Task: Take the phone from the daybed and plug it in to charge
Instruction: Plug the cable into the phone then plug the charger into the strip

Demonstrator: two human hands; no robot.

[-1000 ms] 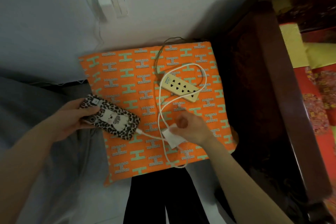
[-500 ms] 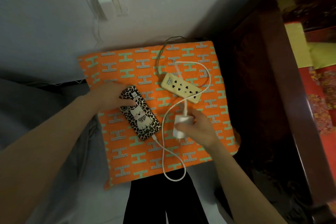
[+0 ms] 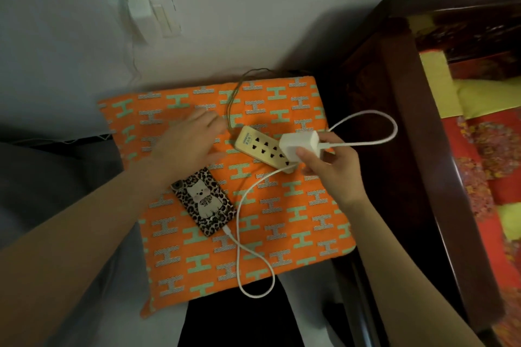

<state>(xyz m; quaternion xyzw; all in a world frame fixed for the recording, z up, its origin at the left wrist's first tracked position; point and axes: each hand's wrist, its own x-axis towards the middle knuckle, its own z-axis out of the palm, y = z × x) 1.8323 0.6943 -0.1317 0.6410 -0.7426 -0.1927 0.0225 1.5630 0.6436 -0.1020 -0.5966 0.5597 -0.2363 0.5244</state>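
Note:
The phone (image 3: 204, 201), in a leopard-print case with a white cat picture, lies face down on the orange patterned cushion (image 3: 304, 222). A white cable (image 3: 239, 256) runs from its lower end in a loop to the white charger block (image 3: 298, 145). My right hand (image 3: 332, 169) grips that block, held over the right end of the cream power strip (image 3: 260, 146). My left hand (image 3: 189, 144) hovers flat and empty, fingers apart, just left of the strip and above the phone.
A dark wooden daybed frame (image 3: 417, 127) with red and yellow bedding (image 3: 485, 166) stands to the right. A white wall socket with a plug (image 3: 149, 13) sits on the wall above. Grey fabric (image 3: 50, 183) lies at the left, a black object (image 3: 234, 318) below the cushion.
My left hand let go of the phone, which now lies on the cushion, and moved up toward the strip. My right hand lifted the charger block up to the power strip.

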